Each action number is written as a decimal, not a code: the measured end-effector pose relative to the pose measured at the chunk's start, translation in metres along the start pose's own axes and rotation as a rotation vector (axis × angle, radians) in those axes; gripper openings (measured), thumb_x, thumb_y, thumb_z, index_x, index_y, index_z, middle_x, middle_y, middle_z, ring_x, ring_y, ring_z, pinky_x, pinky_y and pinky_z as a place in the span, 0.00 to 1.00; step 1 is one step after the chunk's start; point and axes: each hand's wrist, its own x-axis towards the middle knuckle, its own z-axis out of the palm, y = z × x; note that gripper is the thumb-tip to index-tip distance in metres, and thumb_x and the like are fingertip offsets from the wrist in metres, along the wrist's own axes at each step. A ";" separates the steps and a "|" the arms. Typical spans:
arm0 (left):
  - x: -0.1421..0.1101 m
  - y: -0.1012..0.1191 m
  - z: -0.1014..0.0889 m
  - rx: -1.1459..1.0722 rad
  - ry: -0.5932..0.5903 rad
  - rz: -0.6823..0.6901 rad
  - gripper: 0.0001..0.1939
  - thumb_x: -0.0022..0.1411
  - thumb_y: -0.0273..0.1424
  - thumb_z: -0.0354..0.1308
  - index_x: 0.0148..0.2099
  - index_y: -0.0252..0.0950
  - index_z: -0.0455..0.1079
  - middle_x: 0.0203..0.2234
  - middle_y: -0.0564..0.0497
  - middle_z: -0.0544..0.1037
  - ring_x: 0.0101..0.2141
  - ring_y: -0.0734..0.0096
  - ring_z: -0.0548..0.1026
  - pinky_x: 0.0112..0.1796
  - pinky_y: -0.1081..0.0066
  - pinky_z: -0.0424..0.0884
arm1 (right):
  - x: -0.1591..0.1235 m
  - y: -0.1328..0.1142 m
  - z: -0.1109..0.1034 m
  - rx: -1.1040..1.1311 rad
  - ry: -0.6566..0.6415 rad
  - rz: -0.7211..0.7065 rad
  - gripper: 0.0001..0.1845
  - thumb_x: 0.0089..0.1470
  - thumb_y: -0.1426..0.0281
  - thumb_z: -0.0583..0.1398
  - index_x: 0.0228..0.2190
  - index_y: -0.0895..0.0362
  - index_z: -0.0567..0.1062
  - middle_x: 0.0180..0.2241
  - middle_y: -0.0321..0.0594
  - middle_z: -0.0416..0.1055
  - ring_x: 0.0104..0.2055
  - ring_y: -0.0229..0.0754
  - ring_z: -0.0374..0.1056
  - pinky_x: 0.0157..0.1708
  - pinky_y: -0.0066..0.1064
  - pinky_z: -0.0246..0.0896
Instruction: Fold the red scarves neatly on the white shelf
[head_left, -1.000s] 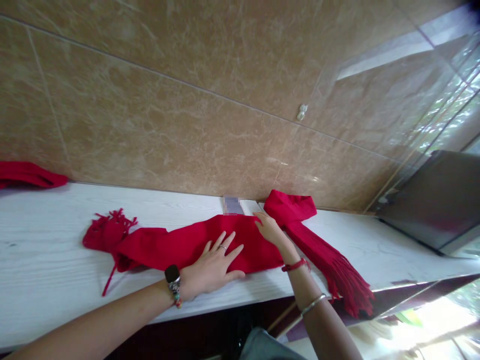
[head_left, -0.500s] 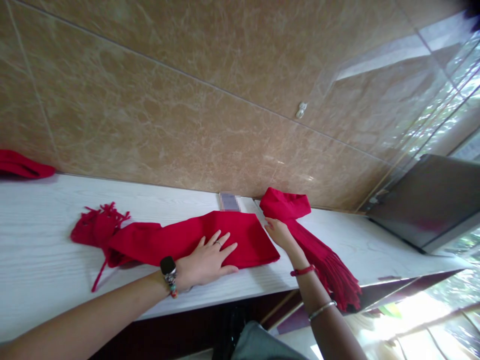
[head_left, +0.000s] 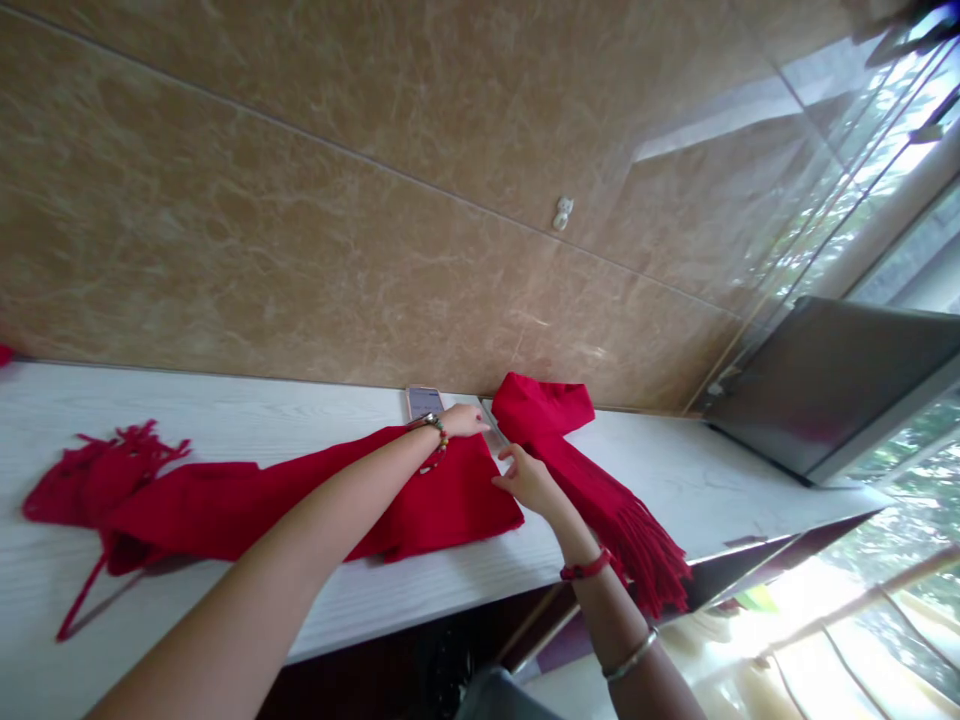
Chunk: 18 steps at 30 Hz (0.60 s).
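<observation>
A long red scarf lies folded along the counter, with a knotted, fringed bunch at its left end. My left hand reaches over it to the far right corner, its fingers drawn together on the cloth there. Beside the scarf's right edge is my right hand, thumb and forefinger apart and the thumb at the cloth's edge. To the right lies a second red scarf, folded over at the wall, its fringe hanging past the counter's front edge.
A phone lies by the tiled wall, behind the left hand. The white counter runs along the wall. A dark grey box-like object stands at its right end, near a window. A small white fixture is on the wall.
My left hand has gone from lying flat on the scarf to its far right corner. My right hand has shifted slightly down along the edge. The view has turned right.
</observation>
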 end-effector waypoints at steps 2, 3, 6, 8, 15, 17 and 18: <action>0.009 0.000 0.006 -0.004 -0.032 -0.004 0.11 0.55 0.31 0.56 0.39 0.34 0.75 0.35 0.50 0.78 0.36 0.70 0.74 0.33 0.79 0.65 | -0.001 0.001 0.000 0.071 -0.018 0.013 0.14 0.40 0.78 0.61 0.32 0.56 0.65 0.18 0.27 0.64 0.23 0.37 0.65 0.24 0.25 0.55; 0.011 -0.001 0.008 -0.007 -0.041 -0.004 0.10 0.54 0.29 0.56 0.38 0.35 0.75 0.34 0.51 0.79 0.35 0.71 0.74 0.32 0.80 0.64 | -0.001 0.002 0.000 0.103 -0.032 0.023 0.14 0.41 0.78 0.61 0.32 0.55 0.65 0.17 0.26 0.63 0.22 0.36 0.64 0.23 0.25 0.55; 0.015 -0.004 0.012 -0.006 -0.035 -0.010 0.10 0.55 0.27 0.54 0.38 0.34 0.75 0.33 0.51 0.79 0.35 0.73 0.74 0.32 0.81 0.64 | -0.002 0.003 0.000 0.157 -0.072 0.060 0.14 0.41 0.79 0.60 0.32 0.55 0.64 0.15 0.24 0.62 0.19 0.34 0.62 0.21 0.24 0.54; 0.016 -0.005 0.016 0.006 -0.021 -0.016 0.10 0.56 0.27 0.53 0.38 0.33 0.75 0.34 0.50 0.78 0.36 0.72 0.74 0.34 0.80 0.65 | -0.003 0.003 0.000 0.159 -0.092 0.078 0.14 0.41 0.79 0.60 0.31 0.55 0.65 0.15 0.24 0.62 0.19 0.34 0.61 0.21 0.24 0.54; -0.020 0.011 0.017 0.090 0.079 0.025 0.14 0.61 0.29 0.49 0.48 0.35 0.68 0.48 0.41 0.69 0.47 0.61 0.68 0.48 0.63 0.61 | -0.015 -0.010 -0.011 -0.177 -0.090 -0.111 0.15 0.43 0.81 0.59 0.36 0.59 0.71 0.32 0.43 0.71 0.36 0.42 0.68 0.36 0.32 0.62; -0.049 0.013 0.008 0.138 0.094 0.049 0.18 0.61 0.31 0.50 0.53 0.37 0.63 0.55 0.39 0.61 0.54 0.57 0.60 0.53 0.56 0.53 | -0.021 -0.018 -0.012 -0.268 -0.024 -0.240 0.17 0.46 0.80 0.57 0.41 0.60 0.71 0.43 0.51 0.68 0.45 0.46 0.65 0.45 0.36 0.60; -0.067 0.012 0.003 0.191 0.074 0.063 0.20 0.61 0.33 0.51 0.55 0.38 0.60 0.58 0.39 0.57 0.57 0.56 0.54 0.54 0.53 0.49 | -0.024 -0.024 -0.011 -0.285 -0.005 -0.299 0.18 0.48 0.78 0.56 0.44 0.60 0.70 0.47 0.53 0.66 0.49 0.48 0.63 0.48 0.38 0.58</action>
